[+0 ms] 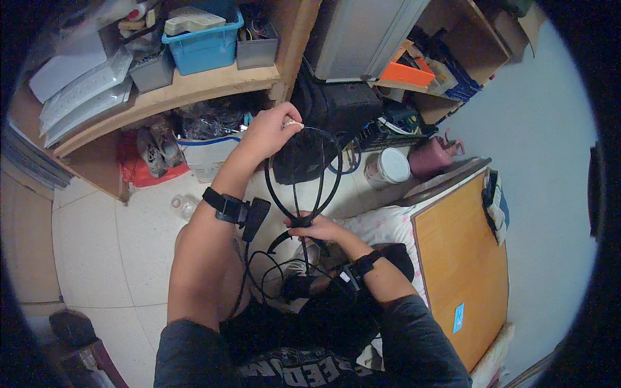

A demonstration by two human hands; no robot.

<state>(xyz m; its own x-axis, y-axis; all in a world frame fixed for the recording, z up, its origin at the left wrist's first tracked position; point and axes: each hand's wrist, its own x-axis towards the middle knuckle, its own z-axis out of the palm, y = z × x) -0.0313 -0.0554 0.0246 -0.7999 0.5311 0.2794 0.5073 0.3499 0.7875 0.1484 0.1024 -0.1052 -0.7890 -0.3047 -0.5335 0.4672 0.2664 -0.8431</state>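
A black cable (pixel 340 165) is held up in front of me in a round loop, with thinner strands running down across its middle. At the top of the loop my left hand (pixel 268 131) is closed in a pinch, and a small whitish piece (pixel 293 123) shows at its fingertips. Lower down, my right hand (pixel 315 228) grips the bottom of the loop where the strands gather; its fingers are partly hidden. Another curved black length hangs beside that hand. Both wrists wear black straps with small devices, and a thin black wire (pixel 246 278) trails from the left one.
Wooden shelves at upper left hold a blue basket (pixel 200 50) and grey bins. A white bucket (pixel 388 166) and a pink container (pixel 430 157) stand on the floor ahead. To the right lies a wooden board (pixel 459 258). A clear bottle (pixel 184 205) is left of my arm.
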